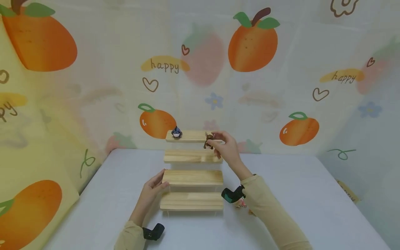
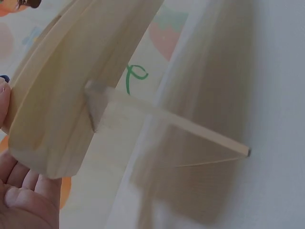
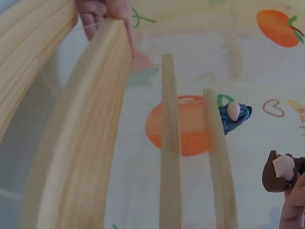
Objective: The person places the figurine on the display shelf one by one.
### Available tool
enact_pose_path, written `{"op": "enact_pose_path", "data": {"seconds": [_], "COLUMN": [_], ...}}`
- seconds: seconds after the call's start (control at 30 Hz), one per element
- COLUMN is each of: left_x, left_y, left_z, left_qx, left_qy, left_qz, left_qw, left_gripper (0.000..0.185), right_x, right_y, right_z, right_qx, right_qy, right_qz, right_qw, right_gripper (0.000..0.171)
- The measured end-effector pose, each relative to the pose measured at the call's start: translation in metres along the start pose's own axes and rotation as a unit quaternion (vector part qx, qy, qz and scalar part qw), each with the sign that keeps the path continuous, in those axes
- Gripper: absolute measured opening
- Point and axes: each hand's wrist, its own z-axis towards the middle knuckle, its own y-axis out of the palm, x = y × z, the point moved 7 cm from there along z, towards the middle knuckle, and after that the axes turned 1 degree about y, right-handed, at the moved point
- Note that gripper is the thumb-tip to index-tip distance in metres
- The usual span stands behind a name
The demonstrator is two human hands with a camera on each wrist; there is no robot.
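Observation:
A four-tier wooden display stand (image 1: 193,177) with clear supports rises in steps on the white table. My right hand (image 1: 228,149) pinches a small brown figurine (image 1: 208,139) by the right end of the top tier. In the right wrist view that figurine (image 3: 275,176) has a pale patch and sits past the edge of the top board. At the left end of the second board from the bottom, my left hand (image 1: 150,194) grips the wood, thumb on the front face. A dark blue figurine (image 1: 176,132) stands on the top tier's left end.
Beside the stand's lower right, a small colourful item (image 1: 240,203) and an orange-brown one (image 1: 251,212) lie partly hidden by my right sleeve. A tan, flat piece (image 1: 348,191) lies at the table's right edge. A fruit-printed cloth (image 1: 200,97) hangs behind.

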Motion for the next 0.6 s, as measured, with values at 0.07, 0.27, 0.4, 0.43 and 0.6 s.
{"op": "enact_pose_path", "data": {"seconds": [0.07,0.27,0.4,0.43,0.6], "left_x": [0.000,0.001,0.000,0.000,-0.002], "left_y": [0.002,0.001,0.003,0.004,0.005], "left_z": [0.001,0.000,0.000,0.000,0.000], "left_qx": [-0.005,0.008,0.005,0.006,0.009], "left_qy": [0.003,0.009,0.011,0.011,0.005], "left_qz": [0.000,-0.004,-0.001,0.002,-0.006], "left_qw": [1.0000,0.9999,0.9999,0.9999,0.9999], "left_gripper": [0.063,0.062,0.063,0.063,0.063], "right_x": [0.000,-0.001,0.005,0.007,0.016], "right_y": [0.003,0.014,0.017,0.018,0.022], "right_z": [0.005,0.017,0.022,0.023,0.029], "right_qx": [0.006,-0.004,0.003,0.004,0.019], "right_qy": [0.006,-0.002,0.005,0.007,0.020], "right_qz": [0.013,0.040,0.056,0.060,0.071], "right_qw": [1.000,0.999,0.998,0.998,0.997], "right_gripper": [0.035,0.036,0.036,0.036,0.036]}}
